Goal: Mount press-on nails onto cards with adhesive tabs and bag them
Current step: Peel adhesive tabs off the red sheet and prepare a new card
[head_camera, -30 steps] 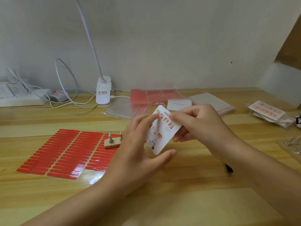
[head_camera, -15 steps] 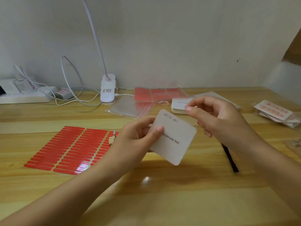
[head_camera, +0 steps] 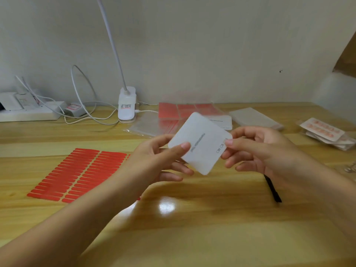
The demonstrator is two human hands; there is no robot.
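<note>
A white square card (head_camera: 200, 143) with printed text and small checkboxes is held above the wooden table (head_camera: 192, 228), its printed face toward me. My left hand (head_camera: 159, 160) pinches its left edge between thumb and fingers. My right hand (head_camera: 256, 151) pinches its right corner by the checkboxes. A sheet of red adhesive tabs (head_camera: 77, 174) lies flat on the table to the left. Finished nail cards in clear bags (head_camera: 327, 133) are stacked at the far right.
A white clip lamp (head_camera: 127, 105), cables and a power strip (head_camera: 28, 112) stand along the back wall. Clear bags (head_camera: 148, 124), red sheets (head_camera: 185, 110) and a stack of white cards (head_camera: 223, 122) lie behind my hands. A black pen (head_camera: 272, 189) lies under my right wrist.
The card was flipped from its nail side to its printed side and turned. My right hand let go, then came back and took the card's right corner.
</note>
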